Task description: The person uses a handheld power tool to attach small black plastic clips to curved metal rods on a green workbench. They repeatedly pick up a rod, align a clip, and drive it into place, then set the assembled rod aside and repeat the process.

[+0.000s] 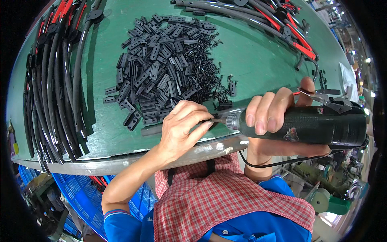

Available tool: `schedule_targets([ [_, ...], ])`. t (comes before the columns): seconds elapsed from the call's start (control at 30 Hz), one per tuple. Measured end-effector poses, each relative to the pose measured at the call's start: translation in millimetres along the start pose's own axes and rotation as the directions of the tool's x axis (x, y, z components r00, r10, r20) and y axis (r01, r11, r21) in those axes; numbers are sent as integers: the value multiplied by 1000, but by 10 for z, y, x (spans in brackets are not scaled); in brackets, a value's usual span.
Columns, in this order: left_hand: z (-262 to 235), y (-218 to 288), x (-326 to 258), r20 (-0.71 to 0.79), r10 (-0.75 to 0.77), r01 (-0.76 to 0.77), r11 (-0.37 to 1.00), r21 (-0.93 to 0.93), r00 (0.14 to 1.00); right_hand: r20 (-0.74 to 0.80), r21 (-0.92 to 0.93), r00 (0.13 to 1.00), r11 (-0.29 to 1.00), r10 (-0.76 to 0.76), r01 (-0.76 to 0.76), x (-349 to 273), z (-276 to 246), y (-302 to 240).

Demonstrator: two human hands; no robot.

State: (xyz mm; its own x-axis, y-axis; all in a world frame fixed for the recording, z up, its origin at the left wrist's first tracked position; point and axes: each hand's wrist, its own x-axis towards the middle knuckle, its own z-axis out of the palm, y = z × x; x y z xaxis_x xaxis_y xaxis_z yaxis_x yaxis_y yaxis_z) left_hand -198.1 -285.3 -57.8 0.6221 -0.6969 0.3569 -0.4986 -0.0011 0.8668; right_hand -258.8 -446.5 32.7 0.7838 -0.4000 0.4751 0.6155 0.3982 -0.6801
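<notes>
The driver [308, 127] is at the near right of the table [258, 72], lifted above its edge and lying nearly level. The right hand [268, 111] is wrapped around its thick dark body, fingers curled over the upper side and palm beneath. It looks rigid and fairly heavy, its smooth casing perhaps a little slippery, so the middle of the barrel seems the best hold, clear of the collar [232, 120] and the metal lever [338, 105]; the cord [278, 163] below may tug. The left hand [181, 125] has its fingers pinched narrow at the bit [219, 120], on a small dark piece too hidden to name. Just beyond the hands lies a grey tube [151, 130], likely stiff and apt to roll. Farther on, loose black blocks [155, 68] sit heaped without any tray, light and hard by their look, with screws [205, 60] spilling along their right side. Bundled frames [50, 88] with red parts lie at left, and more at the far right. Down below the table edge, a blue mesh crate [80, 189] shows red pieces [98, 181]; the forearm hides part of it.
</notes>
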Motion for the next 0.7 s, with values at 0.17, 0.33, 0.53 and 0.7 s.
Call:
schedule_targets([
  [0.17,16,-64,-8,-14,174,-173,983,62,985,-7,62,1000,998,-4,4,2,-62,-4],
  [0.33,-6,99,36,62,-2,-10,982,186,998,-55,0,998,999,-37,37,-11,-35,-13],
  [0.53,3,53,-9,137,-49,6,957,292,989,-4,-75,1000,997,8,-8,-13,86,37],
  [0.7,-8,-5,-52,108,-43,19,977,211,993,186,-221,971,969,153,-111,-16,89,78],
])
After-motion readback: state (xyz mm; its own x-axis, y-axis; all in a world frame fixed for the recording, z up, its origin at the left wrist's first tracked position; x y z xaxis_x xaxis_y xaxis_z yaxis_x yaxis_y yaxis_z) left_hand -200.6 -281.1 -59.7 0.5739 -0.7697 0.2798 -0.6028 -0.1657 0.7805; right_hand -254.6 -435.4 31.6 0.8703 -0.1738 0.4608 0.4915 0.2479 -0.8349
